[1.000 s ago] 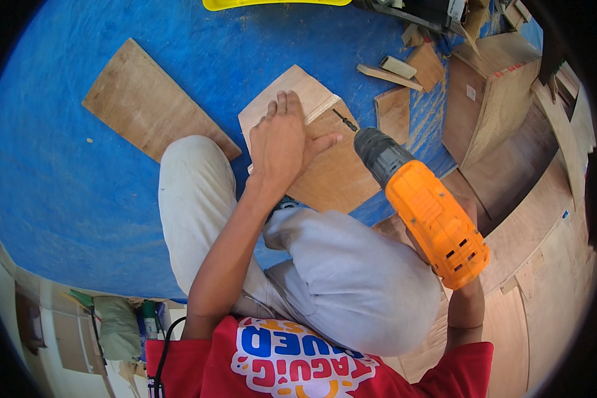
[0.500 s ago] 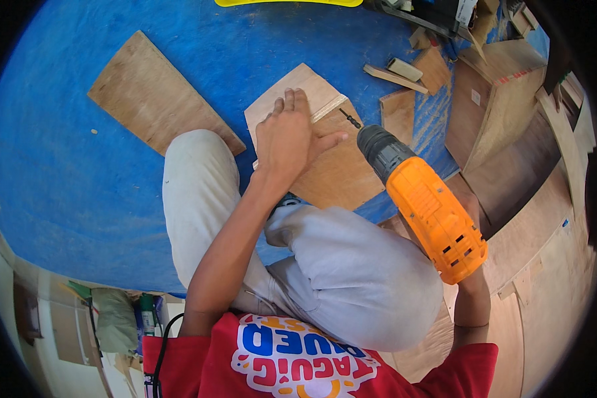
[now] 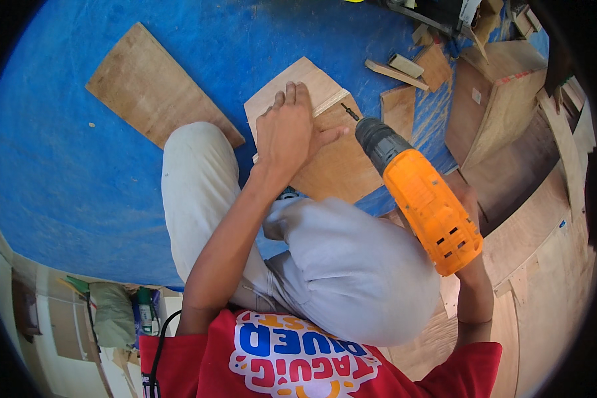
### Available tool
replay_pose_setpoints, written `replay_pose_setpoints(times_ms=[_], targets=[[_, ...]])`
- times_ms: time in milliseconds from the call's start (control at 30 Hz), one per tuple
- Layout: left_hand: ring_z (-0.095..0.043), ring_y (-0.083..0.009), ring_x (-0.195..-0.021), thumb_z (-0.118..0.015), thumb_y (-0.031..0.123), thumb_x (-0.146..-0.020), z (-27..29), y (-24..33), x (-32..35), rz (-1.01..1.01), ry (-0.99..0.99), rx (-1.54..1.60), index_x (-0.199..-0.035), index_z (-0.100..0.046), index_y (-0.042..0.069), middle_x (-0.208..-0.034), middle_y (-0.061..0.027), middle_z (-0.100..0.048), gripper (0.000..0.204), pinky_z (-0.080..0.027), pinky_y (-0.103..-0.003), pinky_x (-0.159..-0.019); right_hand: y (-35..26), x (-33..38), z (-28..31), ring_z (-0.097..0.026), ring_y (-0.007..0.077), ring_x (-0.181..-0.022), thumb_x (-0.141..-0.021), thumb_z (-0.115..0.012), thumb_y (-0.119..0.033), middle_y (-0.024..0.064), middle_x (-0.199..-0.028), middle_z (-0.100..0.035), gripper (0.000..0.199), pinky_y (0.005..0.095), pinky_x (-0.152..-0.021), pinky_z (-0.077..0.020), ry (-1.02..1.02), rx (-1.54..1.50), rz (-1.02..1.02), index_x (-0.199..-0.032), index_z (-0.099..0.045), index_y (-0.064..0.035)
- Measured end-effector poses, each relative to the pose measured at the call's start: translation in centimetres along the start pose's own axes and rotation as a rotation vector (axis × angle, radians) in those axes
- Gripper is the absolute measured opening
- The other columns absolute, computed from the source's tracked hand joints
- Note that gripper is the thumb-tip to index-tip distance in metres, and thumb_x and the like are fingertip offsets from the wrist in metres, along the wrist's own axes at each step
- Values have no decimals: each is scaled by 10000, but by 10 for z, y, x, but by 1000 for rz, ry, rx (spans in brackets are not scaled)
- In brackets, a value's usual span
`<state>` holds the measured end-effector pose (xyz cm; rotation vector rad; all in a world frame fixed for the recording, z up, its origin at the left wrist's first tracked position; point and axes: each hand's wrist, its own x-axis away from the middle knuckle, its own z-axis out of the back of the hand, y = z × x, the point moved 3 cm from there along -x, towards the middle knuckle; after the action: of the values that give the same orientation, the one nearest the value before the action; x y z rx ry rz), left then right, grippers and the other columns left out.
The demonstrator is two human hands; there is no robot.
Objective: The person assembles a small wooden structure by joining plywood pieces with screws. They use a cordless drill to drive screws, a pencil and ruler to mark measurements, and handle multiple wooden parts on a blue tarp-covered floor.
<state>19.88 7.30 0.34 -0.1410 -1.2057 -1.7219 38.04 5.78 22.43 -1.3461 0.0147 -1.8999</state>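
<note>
Two plywood panels [image 3: 341, 169] meet at an edge in front of my knees, with a pale layered edge strip showing at the joint. My left hand [image 3: 286, 132] grips them across this joint, fingers over the farther panel and thumb over the nearer one. From the right, my right hand [image 3: 466, 199] holds an orange and black power drill [image 3: 431, 205], its fingers largely hidden behind the body. The dark drill bit [image 3: 349, 111] points up and left, its tip at or very close to the layered edge. Whether the tip touches the wood I cannot tell.
A loose plywood board [image 3: 156, 83] lies on the blue sheet [image 3: 66, 192] beyond my left knee. Wood offcuts [image 3: 404, 69] are scattered at the far right. A plywood box [image 3: 494, 99] and larger sheets stand along the right. A black tray sits at the top edge.
The view has shifted slightly, and the yellow thing at the top edge has almost left it. My left hand stays on the panels; the drill keeps nearly the same place beside the joint.
</note>
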Motion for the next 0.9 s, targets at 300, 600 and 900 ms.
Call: replay_pose_setpoints(times_ms=[300,600,900], targets=[[-635,-412,-1280,-896,531,-705,-5,-3,-3,-10,22,3,-1357,-539,-106,-1392,-327,-607,979,-569,-460,-1002,10,-7,-5,-721,263,-765,-804,-865,-207,138,-880,-722,355,336,-664,-527,-54,-12,-120,-1033,-679,-9],[-650,-414,-1253,-806,723,-700,-7,-4,-2,-48,26,-32,-1357,-538,-159,-1385,-324,-610,1131,-616,-447,-904,10,-10,-5,-678,122,-826,-851,-836,-86,65,-934,-723,252,277,-741,-553,-121,123,-144,-1022,-689,26],[-645,-422,-1266,-777,752,-711,-8,-5,-3,-52,21,-43,-1364,-538,-156,-1396,-325,-606,1143,-617,-449,-906,11,-18,-4,-660,134,-764,-843,-839,-99,80,-917,-718,247,306,-686,-540,-114,170,-65,-1008,-693,12]])
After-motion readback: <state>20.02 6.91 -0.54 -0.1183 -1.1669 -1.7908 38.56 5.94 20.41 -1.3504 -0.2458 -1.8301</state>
